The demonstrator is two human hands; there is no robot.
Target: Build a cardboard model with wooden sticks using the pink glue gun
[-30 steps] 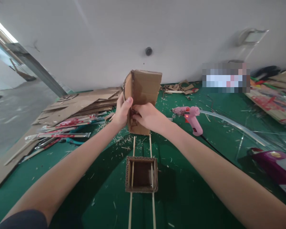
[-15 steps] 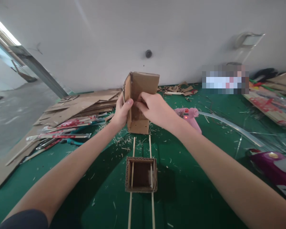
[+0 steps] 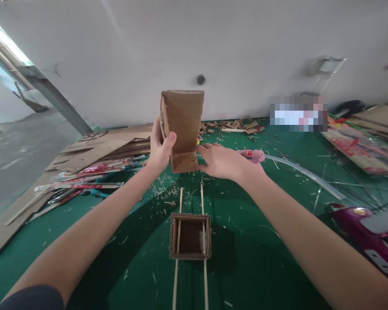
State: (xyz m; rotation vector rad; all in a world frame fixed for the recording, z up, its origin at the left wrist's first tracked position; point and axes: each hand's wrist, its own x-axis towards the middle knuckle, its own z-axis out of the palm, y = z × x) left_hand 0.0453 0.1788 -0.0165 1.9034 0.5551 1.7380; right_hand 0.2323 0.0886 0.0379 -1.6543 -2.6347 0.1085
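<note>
My left hand (image 3: 159, 148) grips a tall folded cardboard piece (image 3: 183, 125) by its left edge, thumb on the front, holding it upright above the green mat. My right hand (image 3: 220, 160) is beside its lower right corner, fingers spread loosely and touching or nearly touching the edge. Below them a small open cardboard box (image 3: 189, 236) sits on two thin wooden sticks (image 3: 202, 198) that run toward me.
A pink glue gun (image 3: 255, 156) with a clear glue stick lies just behind my right hand. Flat cardboard sheets (image 3: 106, 144) and packets of sticks lie at the left. A purple tool (image 3: 365, 232) is at the right. Scraps litter the green mat (image 3: 261, 258).
My right hand has slid off the front of the cardboard piece to its lower right corner and opened. The left hand has lifted the piece slightly and turned it.
</note>
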